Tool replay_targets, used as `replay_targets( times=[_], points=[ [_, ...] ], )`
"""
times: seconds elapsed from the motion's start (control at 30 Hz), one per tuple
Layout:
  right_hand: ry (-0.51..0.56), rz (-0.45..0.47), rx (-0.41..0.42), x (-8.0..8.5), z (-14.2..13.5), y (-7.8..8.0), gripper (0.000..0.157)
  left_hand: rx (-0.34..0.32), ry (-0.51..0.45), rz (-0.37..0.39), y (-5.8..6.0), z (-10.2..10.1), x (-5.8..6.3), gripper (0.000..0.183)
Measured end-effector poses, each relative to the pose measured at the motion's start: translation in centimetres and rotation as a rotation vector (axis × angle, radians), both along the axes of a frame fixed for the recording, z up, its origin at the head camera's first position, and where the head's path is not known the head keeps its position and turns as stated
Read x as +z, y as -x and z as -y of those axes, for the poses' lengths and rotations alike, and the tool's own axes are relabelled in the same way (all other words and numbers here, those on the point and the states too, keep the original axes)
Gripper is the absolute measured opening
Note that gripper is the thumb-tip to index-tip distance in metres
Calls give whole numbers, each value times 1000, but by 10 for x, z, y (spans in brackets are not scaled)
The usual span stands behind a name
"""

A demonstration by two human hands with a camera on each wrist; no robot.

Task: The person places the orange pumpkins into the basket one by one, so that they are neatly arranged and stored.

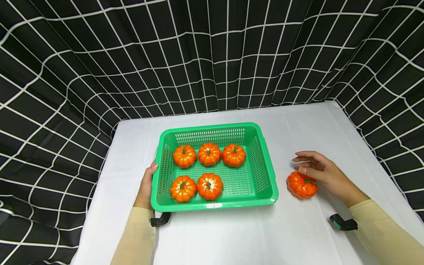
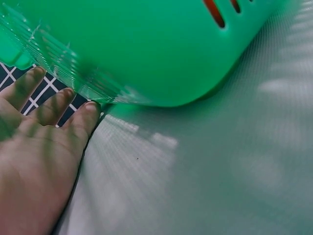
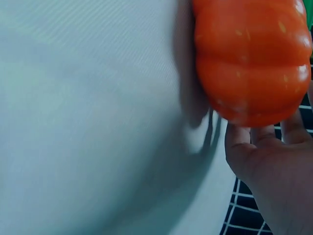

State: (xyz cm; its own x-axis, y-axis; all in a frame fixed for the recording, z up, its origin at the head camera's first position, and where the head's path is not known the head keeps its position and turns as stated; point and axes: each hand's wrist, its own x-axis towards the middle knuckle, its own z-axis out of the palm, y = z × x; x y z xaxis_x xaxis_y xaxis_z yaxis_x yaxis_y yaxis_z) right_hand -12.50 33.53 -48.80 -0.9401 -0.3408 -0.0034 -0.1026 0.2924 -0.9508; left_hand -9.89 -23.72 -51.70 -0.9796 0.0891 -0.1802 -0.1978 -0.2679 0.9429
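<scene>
A green plastic basket [image 1: 212, 206] with slotted walls sits on the table, holding several small orange pumpkins [image 1: 209, 154]. Three form the back row and two lie at the front left. My left hand [image 1: 145, 186] rests against the basket's left side, its fingers extended along the wall in the left wrist view. To the right of the basket, another orange pumpkin [image 1: 301, 186] lies on the cloth, its green stem tilted to the right. My right hand [image 1: 319, 171] is over and behind this pumpkin, thumb above it and fingers loosely bent. Whether the fingertips touch it is hard to tell.
A white cloth [image 1: 215, 239] covers the table. Black curtains with a white grid [image 1: 212, 55] stand behind the table and on both sides. Each wrist carries a small black camera [image 1: 160, 219].
</scene>
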Motion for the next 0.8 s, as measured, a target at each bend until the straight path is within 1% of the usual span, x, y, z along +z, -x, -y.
replay_targets(
  times=[0.27,0.47,0.57,0.8],
  points=[
    [-2,21,26,-5,-7,-11,48,8,15,2,-1,-1,2,72],
    [-99,40,6,-7,-9,-17,48,5,19,-9,0,0,0,72],
    [-115,38,12,-8,-10,-19,47,-2,27,-9,-1,0,0,71],
    [-59,57,46,-16,-14,-22,46,7,28,-12,0,-1,0,72]
  ],
)
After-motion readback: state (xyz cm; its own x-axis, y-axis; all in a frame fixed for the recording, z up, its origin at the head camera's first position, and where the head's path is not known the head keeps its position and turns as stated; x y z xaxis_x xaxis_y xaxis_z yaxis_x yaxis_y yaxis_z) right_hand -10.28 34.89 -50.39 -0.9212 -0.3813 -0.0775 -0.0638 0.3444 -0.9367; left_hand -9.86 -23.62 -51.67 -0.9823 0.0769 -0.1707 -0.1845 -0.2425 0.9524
